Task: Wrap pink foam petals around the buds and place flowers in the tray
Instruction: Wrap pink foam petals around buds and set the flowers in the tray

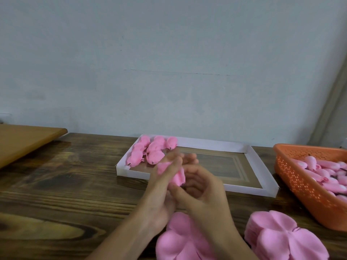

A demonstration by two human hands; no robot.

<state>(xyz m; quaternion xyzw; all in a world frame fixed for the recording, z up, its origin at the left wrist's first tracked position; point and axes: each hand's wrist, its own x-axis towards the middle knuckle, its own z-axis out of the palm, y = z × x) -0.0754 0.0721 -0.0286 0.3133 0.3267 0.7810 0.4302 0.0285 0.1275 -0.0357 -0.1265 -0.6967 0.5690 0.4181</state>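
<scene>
Grips a half-wrapped pink foam flower (179, 176) between left hand (159, 186) and right hand (204, 186), fingers curled round it, just before the white tray (262, 166) of finished flowers (150, 152); likely best rolled snug, pinching the base tight.

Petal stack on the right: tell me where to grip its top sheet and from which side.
Pinch the edge of one rounded lobe of the top sheet of the petal stack, coming from above on its right side. The lobes are split by notches, so one edge should probably lift alone. The right hand is nearest but holds the flower.
</scene>
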